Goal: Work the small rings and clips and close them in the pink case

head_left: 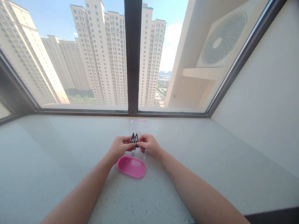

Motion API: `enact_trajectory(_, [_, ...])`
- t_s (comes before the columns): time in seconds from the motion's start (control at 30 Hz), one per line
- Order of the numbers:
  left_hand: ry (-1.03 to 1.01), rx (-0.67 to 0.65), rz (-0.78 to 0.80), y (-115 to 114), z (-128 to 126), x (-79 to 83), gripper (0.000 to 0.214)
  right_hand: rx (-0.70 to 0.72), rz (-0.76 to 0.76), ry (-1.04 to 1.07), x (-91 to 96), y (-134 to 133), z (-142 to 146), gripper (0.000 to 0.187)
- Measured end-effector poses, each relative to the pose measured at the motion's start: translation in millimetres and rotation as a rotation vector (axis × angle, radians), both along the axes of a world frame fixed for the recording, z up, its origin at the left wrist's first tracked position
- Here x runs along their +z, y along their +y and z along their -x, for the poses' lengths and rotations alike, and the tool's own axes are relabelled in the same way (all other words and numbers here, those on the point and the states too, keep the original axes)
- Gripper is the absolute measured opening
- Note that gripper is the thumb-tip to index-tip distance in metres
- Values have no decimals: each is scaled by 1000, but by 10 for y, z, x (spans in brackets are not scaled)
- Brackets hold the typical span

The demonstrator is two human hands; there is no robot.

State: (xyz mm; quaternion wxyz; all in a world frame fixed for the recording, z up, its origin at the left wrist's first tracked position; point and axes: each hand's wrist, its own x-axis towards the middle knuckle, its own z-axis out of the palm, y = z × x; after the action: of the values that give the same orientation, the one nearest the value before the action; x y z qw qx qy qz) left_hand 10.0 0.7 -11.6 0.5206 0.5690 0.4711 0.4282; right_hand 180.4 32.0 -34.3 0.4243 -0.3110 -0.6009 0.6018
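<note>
One wide ledge (210, 161) carries the lot, and that's where I'd guess the trouble starts: it looks hard and slick, so anything dropped would probably skitter off toward the near edge. The left hand (119, 147) and right hand (149, 144) meet close to the far edge, about midway along it. The bag (146, 126) lies flat just behind them, toward the window, and a stray knuckle could shove it. The dish (131, 166) sits just on the near side of the hands, light enough to get knocked by a wrist, I reckon. The hair clips (134, 138) are pinched between both hands, thumb and forefinger of each closed on them, other fingers curled in; with a grip that light, one could spring loose or nip a fingertip. The ring (133, 154) lies loose between hands and dish, easy to flick away.

Materials, same order: ledge is pale speckled stone, polished, catching the window light; bag is clear thin plastic with a pink strip along its far side; dish is glossy pink plastic, a shallow oval; clips are two black pointed snap types, likely metal, standing upright side by side; ring is a tiny dark loop, too small to tell what it's made of.
</note>
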Motion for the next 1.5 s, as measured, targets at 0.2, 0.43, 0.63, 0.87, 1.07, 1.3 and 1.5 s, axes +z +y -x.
enact_trajectory(0.2, [-11,-10,33,2,2,3,40,-3,-5,-10,-18,6,5,19])
enact_trajectory(0.43, [-9,-25,62,2,-8,17,37,-9,-34,-30,-5,-5,14,18])
enact_trajectory(0.63, [-22,-22,71,6,1,1,41,-12,-43,-46,-4,-8,9,17])
enact_trajectory(0.87, [-28,-36,84,13,14,-8,44,-17,-36,-59,4,-16,12,17])
enact_trajectory(1.07, [-20,-35,87,4,14,-1,44,-11,-41,-53,-4,-5,10,17])
enact_trajectory(1.3, [-27,-41,89,4,12,-4,43,-13,-46,-62,-3,-10,6,17])
enact_trajectory(1.5, [-23,-41,96,-3,10,15,45,-7,-57,-63,10,-17,0,17])
